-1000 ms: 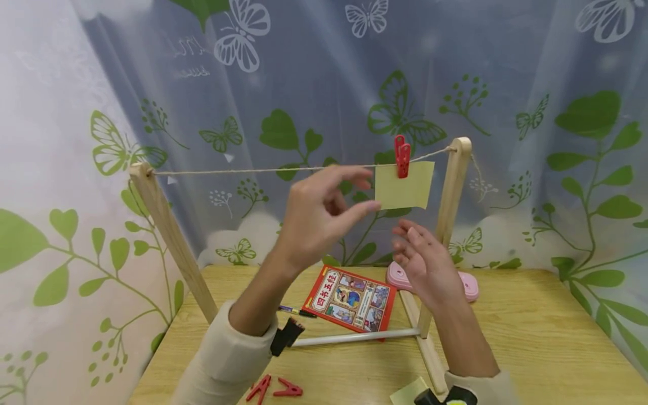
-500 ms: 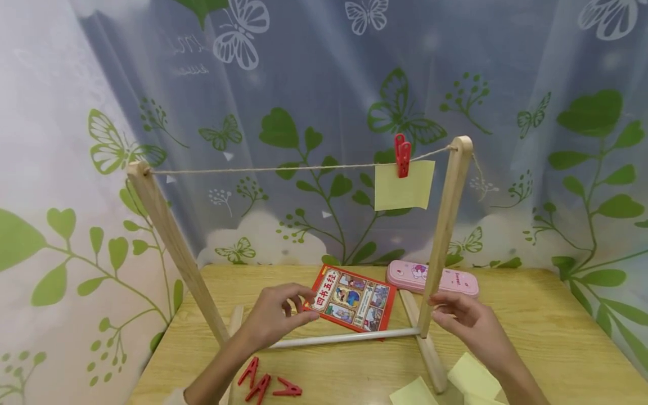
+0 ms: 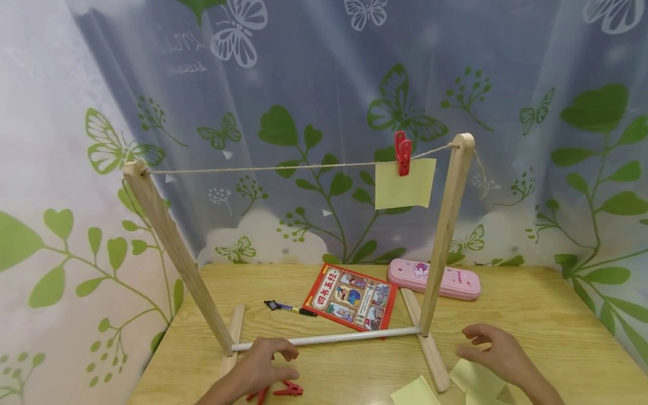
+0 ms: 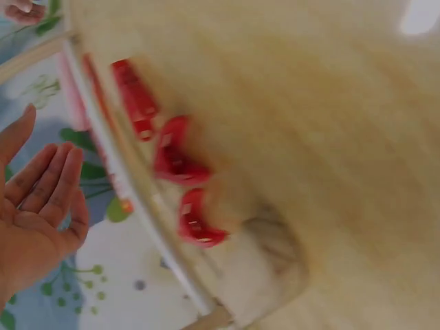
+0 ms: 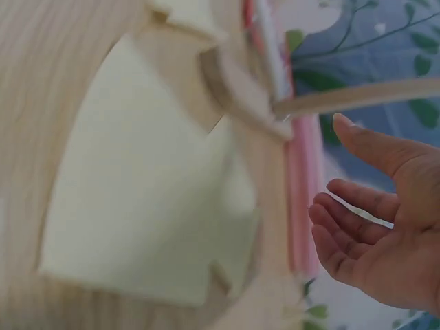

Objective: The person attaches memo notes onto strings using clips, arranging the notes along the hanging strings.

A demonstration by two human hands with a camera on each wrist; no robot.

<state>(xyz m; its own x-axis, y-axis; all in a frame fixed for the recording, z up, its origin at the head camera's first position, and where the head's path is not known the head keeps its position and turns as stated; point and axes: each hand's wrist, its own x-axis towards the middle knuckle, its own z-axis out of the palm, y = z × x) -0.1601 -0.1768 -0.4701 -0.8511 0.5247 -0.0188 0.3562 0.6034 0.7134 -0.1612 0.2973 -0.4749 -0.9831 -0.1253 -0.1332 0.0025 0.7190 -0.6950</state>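
My left hand [image 3: 263,364] holds nothing, its fingers loosely bent above the red clothespins [image 3: 288,388] at the table's front. The left wrist view shows three clothespins [image 4: 180,152] lying in a row beside this hand [image 4: 41,213]. On the right, my other hand [image 3: 498,355] hovers with relaxed fingers over yellow paper sheets [image 3: 473,378]. Those sheets [image 5: 151,185] appear large in the right wrist view, apart from the fingers [image 5: 344,227]. Further back, a yellow sheet [image 3: 404,188] hangs from the string [image 3: 283,167], gripped by a red clothespin [image 3: 403,154] near the right post.
Two wooden posts [image 3: 177,253] joined by a white rod [image 3: 354,337] carry the string. Behind the rod lie a red comic-style book [image 3: 350,298], a pen [image 3: 291,308] and a pink pencil case [image 3: 458,283]. Another yellow sheet [image 3: 416,392] lies by the right wooden foot [image 3: 432,363].
Both hands have come down from beside the hanging sheet to the table's front, the left toward the clothespins, the right toward the loose sheets. The clipped sheet stays on the string.
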